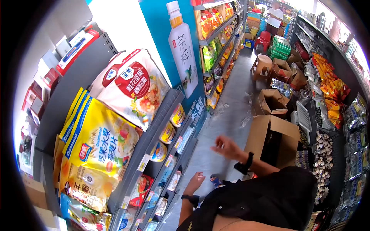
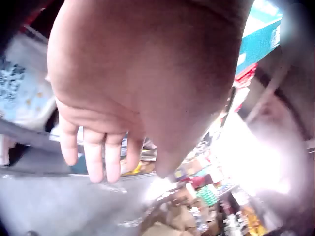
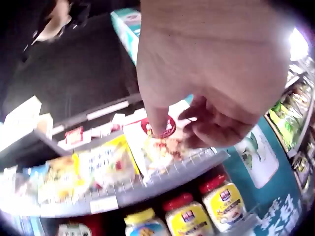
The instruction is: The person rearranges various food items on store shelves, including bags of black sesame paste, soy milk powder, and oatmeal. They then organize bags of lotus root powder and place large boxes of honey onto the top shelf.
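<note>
My right hand is raised over the aisle floor with its fingers loosely bent and nothing in them. Lower down, my left hand hangs beside the shelf, also holding nothing; the left wrist view shows its fingers nearly straight. On the top shelf at the left stand a yellow oatmeal bag and a white bag with a red round label. In the right wrist view the hand overlaps that white bag. Yellow-labelled jars with red lids stand on the shelf below.
An open cardboard box stands on the floor right of my hands, with another box behind it. Farther along are a wooden stool, a red chair and a person. Goods-filled shelves line both sides of the aisle.
</note>
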`<state>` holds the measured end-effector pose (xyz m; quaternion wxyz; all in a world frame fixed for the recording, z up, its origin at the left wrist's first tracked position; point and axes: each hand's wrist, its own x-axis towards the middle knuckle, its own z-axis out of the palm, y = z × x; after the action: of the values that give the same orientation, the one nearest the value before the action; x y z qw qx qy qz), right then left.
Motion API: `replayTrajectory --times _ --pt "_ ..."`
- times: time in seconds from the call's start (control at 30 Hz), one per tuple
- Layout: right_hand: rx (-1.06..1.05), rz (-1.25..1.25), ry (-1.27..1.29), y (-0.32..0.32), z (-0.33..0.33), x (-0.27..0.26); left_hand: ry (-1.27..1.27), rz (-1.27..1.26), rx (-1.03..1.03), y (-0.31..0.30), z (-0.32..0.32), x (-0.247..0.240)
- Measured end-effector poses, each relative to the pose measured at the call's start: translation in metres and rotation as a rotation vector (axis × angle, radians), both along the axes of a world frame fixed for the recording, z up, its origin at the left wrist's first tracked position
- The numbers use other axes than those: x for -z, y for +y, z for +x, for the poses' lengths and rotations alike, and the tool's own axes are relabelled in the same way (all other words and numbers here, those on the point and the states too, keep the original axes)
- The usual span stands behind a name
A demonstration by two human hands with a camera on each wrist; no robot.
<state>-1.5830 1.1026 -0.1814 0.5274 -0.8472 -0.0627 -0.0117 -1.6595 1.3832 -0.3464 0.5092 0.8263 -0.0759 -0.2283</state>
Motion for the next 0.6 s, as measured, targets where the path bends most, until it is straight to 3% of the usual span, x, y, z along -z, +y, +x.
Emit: replayTrajectory --times 0.07,0.1,0.17,0.2,0.23,0.3,0.33,0.37,0.4,0.43,0.47,0.5,0.53,0.57,0.6 --pt "0.12 0.858 0.017 -0.029 0.002 -0.039 -0.032 0.157 -0.156 0.036 -0.035 0.098" --pt "0.098 1.066 -0.091 -0.05 0.002 -0.068 -0.093 0.225 -0.183 0.071 -0.068 0.173" --pt "-0.29 1.136 -0.502 -0.09 -0.019 -0.142 -0.276 0.375 -0.181 0.139 -0.135 0.281" --pt "-0.53 1.121 -0.646 -0.098 -0.037 -0.177 -0.069 0.524 0.102 0.169 -0.159 0.277" --pt "-0.722 1.076 -0.72 -0.099 -0.053 -0.205 -0.22 0.808 0.411 0.187 -0.197 0.272" --pt "-0.845 0.916 -0.859 -0.068 -0.09 -0.251 -0.026 0.776 0.275 0.217 -0.269 0.269" --pt "-0.858 0.912 -0.832 -0.05 -0.1 -0.258 -0.143 0.75 0.231 0.233 -0.306 0.271" --pt "-0.893 0.92 -0.797 -0.041 -0.111 -0.258 -0.101 0.693 0.053 0.24 -0.342 0.27" --pt "-0.948 0.941 -0.752 -0.034 -0.117 -0.253 -0.073 0.724 0.416 0.263 -0.362 0.288" --pt "-1.021 0.972 -0.698 -0.023 -0.117 -0.246 -0.036 0.931 0.057 0.248 -0.4 0.287" --pt "-0.984 0.985 -0.649 0.002 -0.122 -0.237 -0.125 1.05 -0.07 0.247 -0.432 0.306" --pt "-0.948 0.999 -0.599 0.026 -0.125 -0.229 0.121 0.661 -0.561 0.244 -0.46 0.313" --pt "-0.912 1.014 -0.55 0.05 -0.128 -0.22 0.02 0.993 -0.196 0.243 -0.484 0.311" --pt "-0.816 1.008 -0.486 0.078 -0.131 -0.203 0.032 1.071 -0.168 0.234 -0.504 0.303" --pt "-0.723 1.003 -0.419 0.104 -0.132 -0.184 0.077 1.095 -0.278 0.223 -0.521 0.3"
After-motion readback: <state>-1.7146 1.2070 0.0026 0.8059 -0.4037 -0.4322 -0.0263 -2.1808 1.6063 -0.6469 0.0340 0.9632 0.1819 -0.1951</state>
